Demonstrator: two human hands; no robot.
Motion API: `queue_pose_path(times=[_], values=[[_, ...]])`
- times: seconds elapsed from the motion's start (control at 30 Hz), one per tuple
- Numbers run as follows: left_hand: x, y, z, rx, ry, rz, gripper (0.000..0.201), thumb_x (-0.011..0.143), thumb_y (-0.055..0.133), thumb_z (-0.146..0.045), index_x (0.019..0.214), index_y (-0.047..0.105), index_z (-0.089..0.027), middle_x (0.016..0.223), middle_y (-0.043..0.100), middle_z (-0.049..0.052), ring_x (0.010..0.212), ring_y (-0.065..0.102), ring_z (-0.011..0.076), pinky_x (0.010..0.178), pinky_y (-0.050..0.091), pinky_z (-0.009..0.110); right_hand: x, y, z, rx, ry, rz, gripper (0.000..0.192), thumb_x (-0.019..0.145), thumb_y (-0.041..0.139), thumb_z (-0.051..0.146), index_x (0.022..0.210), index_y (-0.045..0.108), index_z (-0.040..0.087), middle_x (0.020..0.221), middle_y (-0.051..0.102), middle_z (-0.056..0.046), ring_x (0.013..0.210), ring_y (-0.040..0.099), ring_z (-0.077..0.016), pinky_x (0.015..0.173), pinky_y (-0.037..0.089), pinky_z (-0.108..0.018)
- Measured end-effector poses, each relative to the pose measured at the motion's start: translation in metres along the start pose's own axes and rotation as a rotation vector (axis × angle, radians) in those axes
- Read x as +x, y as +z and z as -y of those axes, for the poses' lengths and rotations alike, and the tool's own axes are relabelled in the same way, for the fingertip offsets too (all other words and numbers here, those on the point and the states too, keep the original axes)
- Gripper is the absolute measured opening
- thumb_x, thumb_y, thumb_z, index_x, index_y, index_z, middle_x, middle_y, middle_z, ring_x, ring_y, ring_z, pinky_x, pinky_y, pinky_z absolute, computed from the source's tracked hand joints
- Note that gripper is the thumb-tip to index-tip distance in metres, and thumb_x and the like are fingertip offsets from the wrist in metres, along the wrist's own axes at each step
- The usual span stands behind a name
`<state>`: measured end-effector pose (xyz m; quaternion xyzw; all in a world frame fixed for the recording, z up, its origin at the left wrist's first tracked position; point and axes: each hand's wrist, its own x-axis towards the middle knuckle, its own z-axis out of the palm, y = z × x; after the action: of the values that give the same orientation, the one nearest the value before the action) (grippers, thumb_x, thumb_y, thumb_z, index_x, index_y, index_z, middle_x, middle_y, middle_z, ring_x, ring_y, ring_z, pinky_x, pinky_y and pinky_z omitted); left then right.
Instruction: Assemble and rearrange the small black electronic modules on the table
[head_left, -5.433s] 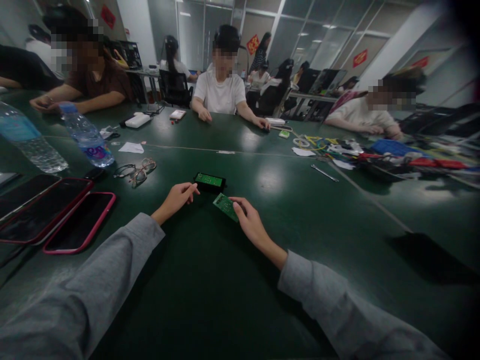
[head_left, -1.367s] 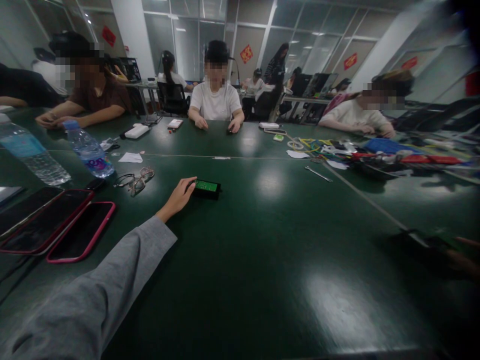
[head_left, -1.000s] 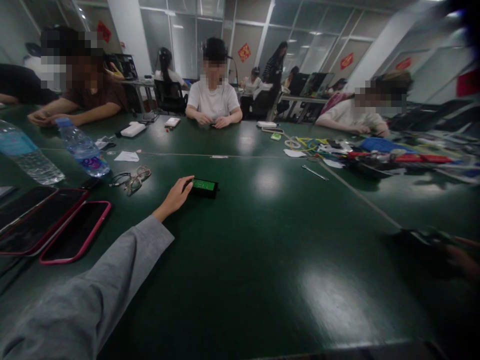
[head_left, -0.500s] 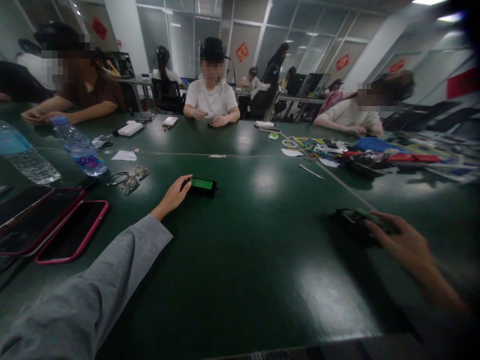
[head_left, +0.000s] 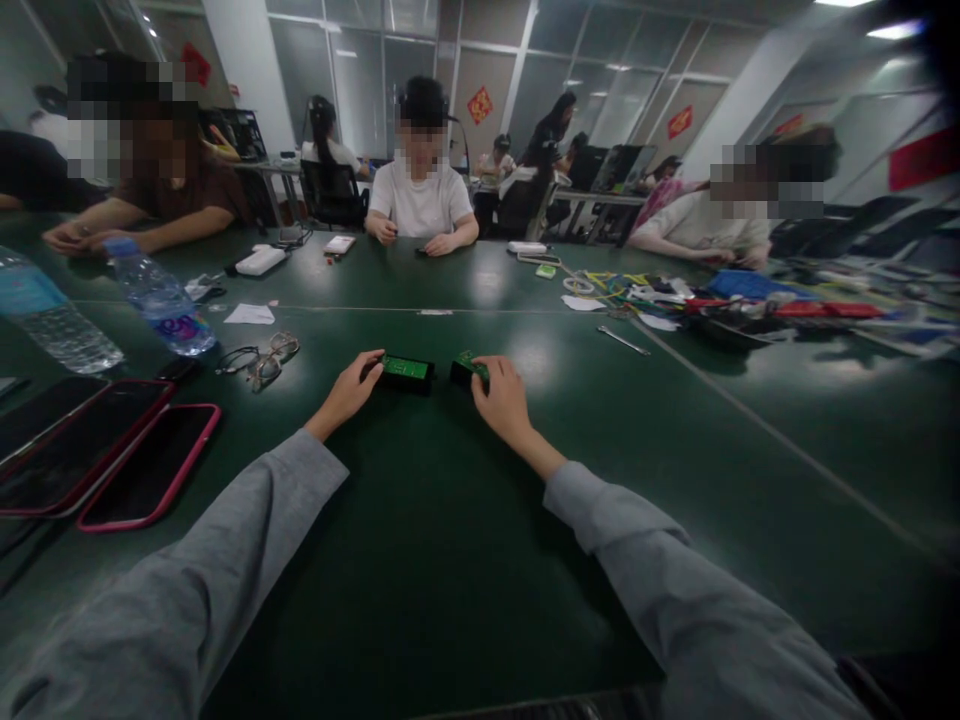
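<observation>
A small black case with a green circuit board on top (head_left: 406, 371) lies on the dark green table (head_left: 465, 560). My left hand (head_left: 346, 391) rests at its left end, fingertips touching it. My right hand (head_left: 500, 398) holds a second black piece with a green board (head_left: 466, 369) just right of the first one, about a finger's width apart. Grey sleeves cover both of my forearms.
Three phones in red and pink cases (head_left: 142, 465) lie at the left, with glasses (head_left: 262, 357) and two water bottles (head_left: 157, 296) behind them. Tools, cables and parts (head_left: 705, 305) crowd the far right. Other people sit along the far edge.
My right hand came back from the far right with a second black piece and brought it beside the first case. The left hand stayed on the first case.
</observation>
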<state>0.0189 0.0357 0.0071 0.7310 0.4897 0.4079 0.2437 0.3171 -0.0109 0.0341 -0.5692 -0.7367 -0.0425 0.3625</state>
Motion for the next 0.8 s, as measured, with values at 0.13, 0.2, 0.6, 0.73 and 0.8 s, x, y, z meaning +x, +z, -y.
queue_pose_path(times=[0.13, 0.2, 0.6, 0.73, 0.8], values=[[-0.002, -0.004, -0.008, 0.005, 0.024, 0.033, 0.045, 0.095, 0.049, -0.044, 0.135, 0.053, -0.023, 0.134, 0.06, 0.009, 0.119, 0.059, 0.0235, 0.104, 0.046, 0.046, 0.001, 0.011, 0.009, -0.013, -0.041, -0.009, 0.029, 0.092, 0.046, 0.028, 0.119, 0.056, 0.022, 0.12, 0.056, -0.013, 0.121, 0.047, -0.0309, 0.097, 0.042, -0.051], [-0.002, -0.004, -0.01, 0.009, 0.019, 0.037, 0.045, 0.094, 0.049, -0.044, 0.135, 0.054, -0.024, 0.134, 0.059, 0.008, 0.119, 0.058, 0.0232, 0.105, 0.046, 0.045, -0.002, 0.009, 0.007, -0.009, -0.073, 0.024, 0.034, 0.092, 0.049, 0.032, 0.124, 0.055, 0.022, 0.125, 0.053, -0.014, 0.123, 0.045, -0.0318, 0.096, 0.043, -0.051], [0.002, -0.005, -0.009, -0.034, -0.033, 0.024, 0.039, 0.094, 0.04, -0.03, 0.127, 0.058, -0.021, 0.129, 0.062, 0.007, 0.121, 0.057, 0.0225, 0.106, 0.045, 0.042, -0.001, 0.008, 0.0, 0.178, -0.049, 0.041, 0.037, 0.099, 0.035, 0.032, 0.128, 0.054, 0.019, 0.121, 0.054, -0.014, 0.114, 0.051, -0.0271, 0.1, 0.045, -0.047], [0.002, -0.006, -0.012, -0.07, -0.05, 0.009, 0.039, 0.091, 0.041, -0.027, 0.124, 0.059, -0.019, 0.125, 0.063, 0.008, 0.119, 0.057, 0.0233, 0.104, 0.046, 0.043, -0.001, 0.01, -0.004, 0.234, -0.042, 0.009, 0.037, 0.1, 0.033, 0.034, 0.128, 0.054, 0.02, 0.12, 0.056, -0.013, 0.113, 0.052, -0.0261, 0.101, 0.044, -0.047], [0.001, -0.007, -0.015, -0.083, -0.071, 0.001, 0.039, 0.089, 0.041, -0.025, 0.122, 0.06, -0.019, 0.123, 0.063, 0.008, 0.116, 0.058, 0.0231, 0.105, 0.045, 0.043, -0.001, 0.012, -0.005, 0.197, -0.072, 0.01, 0.035, 0.099, 0.036, 0.034, 0.125, 0.056, 0.02, 0.117, 0.058, -0.013, 0.114, 0.051, -0.027, 0.101, 0.043, -0.049]])
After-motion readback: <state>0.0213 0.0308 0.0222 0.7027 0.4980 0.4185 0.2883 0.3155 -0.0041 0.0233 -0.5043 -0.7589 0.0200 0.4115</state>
